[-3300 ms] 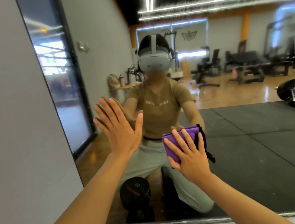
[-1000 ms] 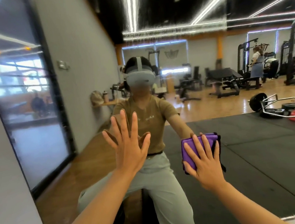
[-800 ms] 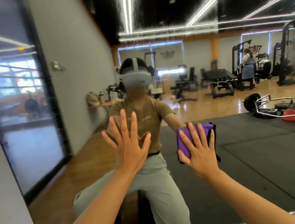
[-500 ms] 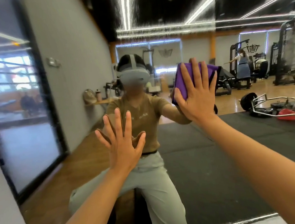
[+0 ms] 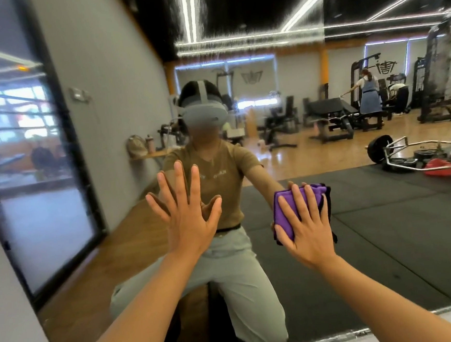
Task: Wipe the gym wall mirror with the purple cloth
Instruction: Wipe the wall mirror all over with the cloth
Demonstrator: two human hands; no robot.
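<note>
Gym wall mirror (image 5: pixel 385 225): wiping under way, with no way to judge how much glass is done.

Left of the purple cloth (image 5: pixel 289 206), the left hand (image 5: pixel 187 217) lies flat on the glass, fingers spread, holding nothing. The right hand (image 5: pixel 307 229) presses the folded cloth against the mirror with straight fingers, low on the pane. No wipe marks show, so most of the surface probably remains.

purple cloth (image 5: pixel 285 206), black trim
</note>
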